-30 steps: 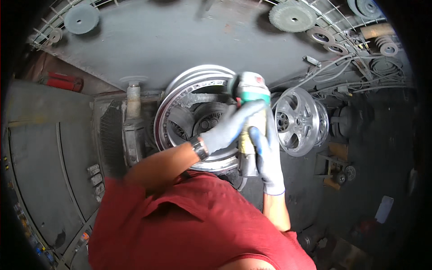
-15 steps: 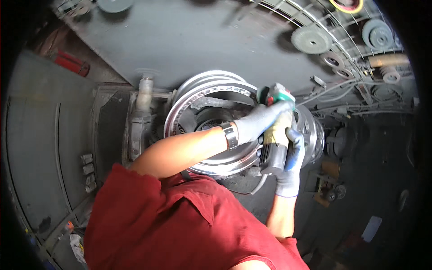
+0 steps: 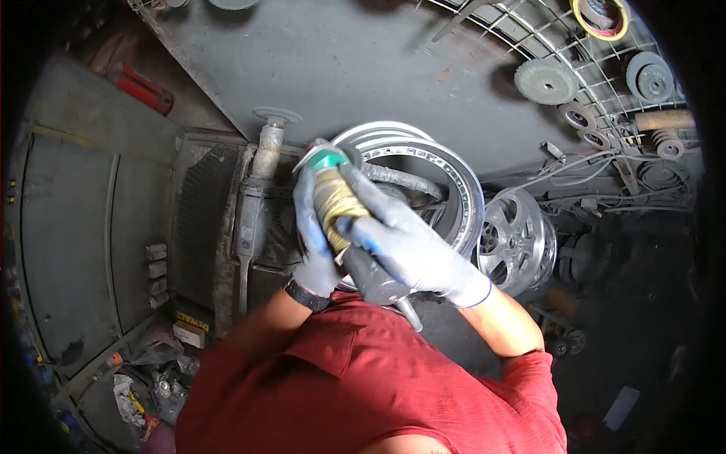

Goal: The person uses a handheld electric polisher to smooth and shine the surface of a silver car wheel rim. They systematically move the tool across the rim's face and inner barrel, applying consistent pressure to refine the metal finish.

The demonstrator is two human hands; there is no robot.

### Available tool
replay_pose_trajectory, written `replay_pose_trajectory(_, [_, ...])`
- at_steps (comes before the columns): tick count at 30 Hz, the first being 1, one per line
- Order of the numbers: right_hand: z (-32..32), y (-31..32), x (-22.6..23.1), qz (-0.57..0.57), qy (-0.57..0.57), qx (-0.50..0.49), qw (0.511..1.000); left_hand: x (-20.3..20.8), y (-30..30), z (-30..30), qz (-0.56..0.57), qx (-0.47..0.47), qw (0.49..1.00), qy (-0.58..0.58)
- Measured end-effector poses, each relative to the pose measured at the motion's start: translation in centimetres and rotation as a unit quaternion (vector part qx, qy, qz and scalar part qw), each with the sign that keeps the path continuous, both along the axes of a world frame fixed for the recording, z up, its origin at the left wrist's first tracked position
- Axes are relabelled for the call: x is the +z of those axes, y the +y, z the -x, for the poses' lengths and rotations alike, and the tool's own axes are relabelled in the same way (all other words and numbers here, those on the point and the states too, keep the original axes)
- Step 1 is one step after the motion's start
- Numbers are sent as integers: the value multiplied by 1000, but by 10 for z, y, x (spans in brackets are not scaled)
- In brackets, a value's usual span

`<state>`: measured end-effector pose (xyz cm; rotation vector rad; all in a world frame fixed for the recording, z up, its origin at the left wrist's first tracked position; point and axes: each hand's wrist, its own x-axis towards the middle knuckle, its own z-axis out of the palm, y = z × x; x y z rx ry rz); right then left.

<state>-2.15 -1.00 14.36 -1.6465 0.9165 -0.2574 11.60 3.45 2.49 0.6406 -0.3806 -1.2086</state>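
An angle grinder with a green collar, yellowish tape round its body and a dark rear end is held tilted in front of me. My left hand, in a grey-white glove with blue patches, wraps its left side near the head. My right hand, gloved alike, closes over its right side and body. Whatever disc sits on the tool's head is hard to make out. Behind the grinder stands a polished alloy wheel rim, its left part hidden by the tool and my hands.
Another spoked wheel leans to the right. A metal post with a wrapped top stands left of the rim. Discs, including a grey toothed-edge disc, hang on a wire rack at upper right. Cables run along the right wall.
The grinder and both hands have swung left, from the rim's right edge to its left side. The rim now appears further right, and my view has shifted.
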Motion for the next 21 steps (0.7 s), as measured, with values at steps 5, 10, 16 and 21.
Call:
replay_pose_trajectory(5, [41, -14, 20, -45, -102, -178, 978, 49, -62, 44, -98, -129, 983, 83])
replay_pose_trajectory(10, [103, 6, 15, -140, -280, -392, 865, 59, -111, 121, -137, -474, 845, 206])
replay_pose_trajectory(16, [141, 75, -40, -194, -451, -576, 654, 27, -106, 214, -178, -682, 709, 6])
replay_pose_trajectory(21, [125, 92, -55, -171, -471, -590, 633, 32, -90, 202, -133, -703, 693, -91])
